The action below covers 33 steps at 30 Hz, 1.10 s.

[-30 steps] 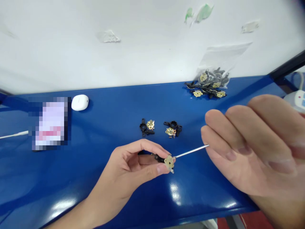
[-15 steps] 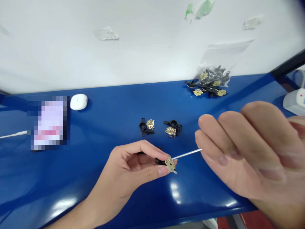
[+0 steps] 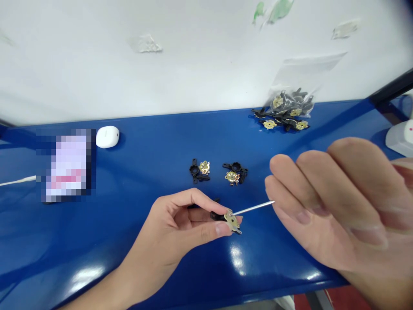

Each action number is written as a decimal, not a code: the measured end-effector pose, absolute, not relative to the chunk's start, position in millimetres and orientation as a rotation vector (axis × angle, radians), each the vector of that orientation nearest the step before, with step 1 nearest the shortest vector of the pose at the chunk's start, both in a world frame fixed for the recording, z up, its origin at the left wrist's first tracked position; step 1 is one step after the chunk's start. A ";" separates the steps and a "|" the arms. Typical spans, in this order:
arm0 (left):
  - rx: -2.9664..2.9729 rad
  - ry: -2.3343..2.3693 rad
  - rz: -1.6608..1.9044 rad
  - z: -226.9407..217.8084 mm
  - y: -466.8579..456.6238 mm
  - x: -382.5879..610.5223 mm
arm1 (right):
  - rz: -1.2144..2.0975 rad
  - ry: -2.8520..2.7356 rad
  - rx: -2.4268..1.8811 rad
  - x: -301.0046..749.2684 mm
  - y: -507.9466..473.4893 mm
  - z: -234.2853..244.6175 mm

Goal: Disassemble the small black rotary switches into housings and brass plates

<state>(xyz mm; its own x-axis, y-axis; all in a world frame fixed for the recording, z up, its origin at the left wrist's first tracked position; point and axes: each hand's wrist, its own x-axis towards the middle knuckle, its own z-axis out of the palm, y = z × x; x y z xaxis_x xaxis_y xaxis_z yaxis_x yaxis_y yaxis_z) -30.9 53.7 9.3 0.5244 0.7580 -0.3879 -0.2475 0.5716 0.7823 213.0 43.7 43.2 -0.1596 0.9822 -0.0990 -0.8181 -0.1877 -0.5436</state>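
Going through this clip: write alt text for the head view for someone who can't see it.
The left hand pinches a small black-and-brass part, and a thin metal rod runs to it from the right hand. Two similar parts lie on the blue bench, beyond them a heap by a clear plastic bag.

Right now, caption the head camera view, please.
Left hand pinches a black-and-brass part meeting a thin silver rod from the right hand.

2 hands [image 3: 174, 228], 1 steel pin [image 3: 254, 208], 3 brass-and-black parts [image 3: 234, 171] outside bag pile [image 3: 284, 114]
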 end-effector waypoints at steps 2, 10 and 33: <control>0.729 0.803 0.669 8.9 53.9 -31.0 | 1.689 -0.422 -0.504 215.2 42.5 40.6; 0.733 0.787 0.665 8.6 54.1 -31.1 | 1.697 -0.379 -0.473 215.8 41.6 36.8; 0.742 0.775 0.655 7.7 55.3 -31.3 | 1.649 -0.441 -0.546 216.2 39.7 34.4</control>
<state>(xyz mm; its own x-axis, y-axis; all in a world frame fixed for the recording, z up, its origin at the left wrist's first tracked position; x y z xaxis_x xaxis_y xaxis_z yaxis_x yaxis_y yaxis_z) -31.3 55.3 7.7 0.5500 0.7469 -0.3737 -0.2440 0.5717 0.7834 216.2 39.7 34.4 -0.1061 0.9892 -0.1013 -0.8063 -0.1452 -0.5733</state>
